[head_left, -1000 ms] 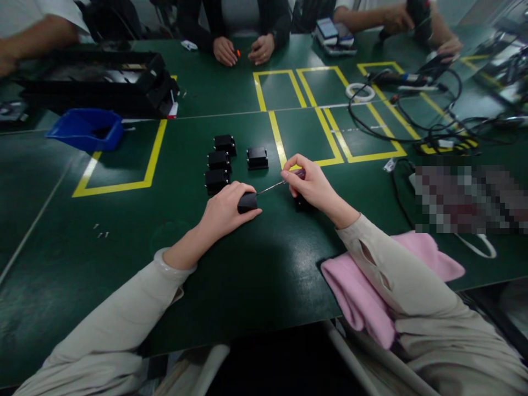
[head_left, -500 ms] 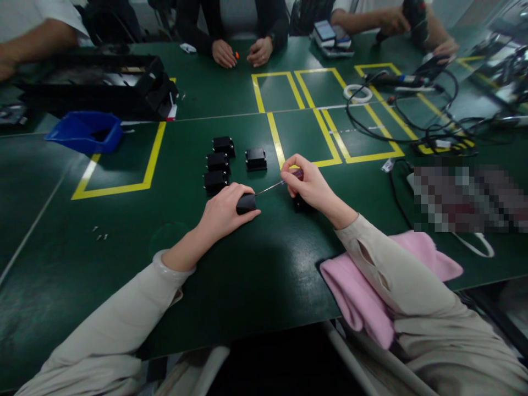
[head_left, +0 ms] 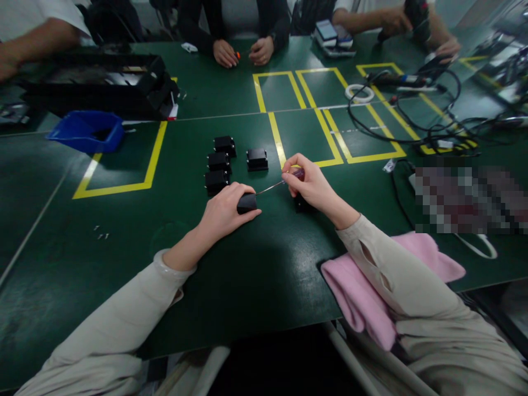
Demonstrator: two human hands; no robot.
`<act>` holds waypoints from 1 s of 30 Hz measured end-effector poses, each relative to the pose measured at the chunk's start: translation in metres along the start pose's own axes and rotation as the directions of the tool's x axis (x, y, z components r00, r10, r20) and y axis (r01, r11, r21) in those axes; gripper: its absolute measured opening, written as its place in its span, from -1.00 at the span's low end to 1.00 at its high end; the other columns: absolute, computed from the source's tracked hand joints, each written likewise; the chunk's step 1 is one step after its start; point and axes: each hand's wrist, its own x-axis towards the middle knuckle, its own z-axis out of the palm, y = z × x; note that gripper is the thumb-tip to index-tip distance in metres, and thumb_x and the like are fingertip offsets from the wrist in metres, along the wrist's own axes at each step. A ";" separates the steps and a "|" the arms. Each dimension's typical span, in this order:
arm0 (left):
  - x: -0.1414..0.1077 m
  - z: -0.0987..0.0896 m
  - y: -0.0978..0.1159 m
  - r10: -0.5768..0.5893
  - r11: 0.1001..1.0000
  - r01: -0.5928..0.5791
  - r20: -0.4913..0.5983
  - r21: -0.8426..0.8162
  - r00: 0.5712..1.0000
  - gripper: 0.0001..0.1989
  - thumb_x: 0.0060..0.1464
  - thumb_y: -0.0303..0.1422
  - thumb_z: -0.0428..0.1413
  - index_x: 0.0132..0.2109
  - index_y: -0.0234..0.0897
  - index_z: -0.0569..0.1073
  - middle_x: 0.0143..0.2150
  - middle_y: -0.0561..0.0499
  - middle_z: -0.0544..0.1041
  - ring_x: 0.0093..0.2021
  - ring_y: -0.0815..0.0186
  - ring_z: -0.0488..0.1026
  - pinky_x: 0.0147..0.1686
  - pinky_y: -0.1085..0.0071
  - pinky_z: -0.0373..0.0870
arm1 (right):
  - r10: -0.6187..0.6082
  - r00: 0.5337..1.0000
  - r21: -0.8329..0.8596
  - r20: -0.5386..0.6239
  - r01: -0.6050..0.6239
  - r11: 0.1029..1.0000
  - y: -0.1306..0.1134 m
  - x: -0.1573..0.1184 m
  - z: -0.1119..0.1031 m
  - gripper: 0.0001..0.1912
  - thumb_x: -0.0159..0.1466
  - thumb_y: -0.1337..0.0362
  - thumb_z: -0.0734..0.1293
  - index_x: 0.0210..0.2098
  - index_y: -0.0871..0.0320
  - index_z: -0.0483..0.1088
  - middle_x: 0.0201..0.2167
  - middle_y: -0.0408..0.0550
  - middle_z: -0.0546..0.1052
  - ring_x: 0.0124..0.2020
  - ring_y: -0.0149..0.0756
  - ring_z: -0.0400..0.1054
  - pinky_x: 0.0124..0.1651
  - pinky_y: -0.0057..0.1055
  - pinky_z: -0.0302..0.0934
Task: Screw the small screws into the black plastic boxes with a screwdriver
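Note:
My left hand grips a small black block-shaped part on the green table, thumb in front and fingers over its back. In my right hand is a screwdriver, its dark red handle pinched between thumb and fingers. The thin shaft slants down to the left, and its tip meets the upper right edge of the held part. Another black part lies mostly hidden under my right hand. Just beyond my left hand several similar black parts with bright screw ends stand in a column, one more beside them.
Small screws lie at the left. A blue scoop bin and a long black tray stand back left. A pink cloth lies under my right forearm. Cables tangle at the right. Co-workers' hands rest across the table.
The whole view has shifted very slightly. Both hands, the held part and the screwdriver keep the same pose.

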 end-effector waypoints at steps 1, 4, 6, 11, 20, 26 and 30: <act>0.000 0.000 0.000 0.002 1.000 -0.002 -0.001 0.000 1.000 -0.62 0.27 -0.08 0.22 0.07 -0.22 0.45 0.06 -0.16 0.58 0.06 -0.03 0.54 0.03 0.05 0.50 | -0.002 1.000 0.000 -0.005 0.002 1.000 0.000 0.000 0.000 -0.78 0.36 0.22 0.42 -0.20 0.07 0.26 -0.61 -0.33 0.37 -0.65 -0.48 0.25 -0.53 -0.47 0.10; 0.000 0.001 -0.001 0.001 1.000 -0.001 0.000 0.005 1.000 -0.63 0.27 -0.08 0.22 0.07 -0.21 0.45 0.06 -0.15 0.58 0.05 -0.02 0.54 0.03 0.06 0.50 | 0.015 1.000 -0.009 -0.012 -0.015 1.000 -0.001 0.000 0.001 -0.78 0.39 0.17 0.41 -0.22 0.07 0.27 -0.64 -0.34 0.35 -0.66 -0.47 0.26 -0.54 -0.47 0.07; 0.000 0.000 -0.001 -0.004 1.000 0.004 0.002 0.007 1.000 -0.63 0.27 -0.07 0.22 0.07 -0.19 0.45 0.06 -0.14 0.58 0.05 -0.02 0.54 0.02 0.07 0.50 | 0.032 0.999 -0.020 -0.001 -0.032 0.999 0.000 0.000 0.001 -0.74 0.42 0.09 0.38 -0.24 0.06 0.25 -0.69 -0.36 0.31 -0.68 -0.46 0.24 -0.56 -0.47 0.02; 0.000 0.000 0.000 -0.011 1.000 0.011 0.008 0.004 1.000 -0.62 0.27 -0.07 0.22 0.07 -0.20 0.45 0.06 -0.15 0.58 0.05 -0.02 0.54 0.03 0.07 0.49 | 0.008 1.000 -0.009 0.013 -0.008 1.000 0.001 0.000 0.000 -0.80 0.42 0.19 0.37 -0.21 0.07 0.24 -0.64 -0.35 0.33 -0.66 -0.48 0.25 -0.55 -0.48 0.03; 0.000 0.000 0.001 -0.006 1.000 0.006 0.002 0.008 1.000 -0.63 0.26 -0.08 0.24 0.05 -0.20 0.46 0.04 -0.13 0.58 0.04 0.00 0.54 0.03 0.10 0.49 | 0.035 0.999 -0.022 -0.001 -0.035 0.999 0.002 0.000 0.001 -0.78 0.44 0.15 0.34 -0.24 0.07 0.24 -0.70 -0.37 0.27 -0.69 -0.47 0.24 -0.57 -0.47 0.01; 0.000 0.000 0.000 0.004 1.000 -0.004 -0.008 0.002 1.000 -0.63 0.26 -0.08 0.23 0.06 -0.21 0.46 0.04 -0.13 0.58 0.04 -0.01 0.54 0.02 0.09 0.49 | -0.015 1.000 -0.005 0.000 0.015 1.000 0.002 0.000 0.000 -0.78 0.37 0.22 0.41 -0.18 0.07 0.24 -0.59 -0.36 0.36 -0.65 -0.50 0.25 -0.52 -0.47 0.08; 0.000 0.001 -0.001 0.007 1.000 -0.007 -0.002 0.010 1.000 -0.62 0.27 -0.08 0.23 0.07 -0.23 0.45 0.05 -0.15 0.58 0.04 -0.01 0.54 0.00 0.09 0.49 | 0.016 1.000 -0.003 0.001 -0.016 1.000 0.002 0.000 0.001 -0.73 0.43 0.10 0.39 -0.23 0.07 0.24 -0.67 -0.38 0.29 -0.67 -0.48 0.24 -0.56 -0.48 0.02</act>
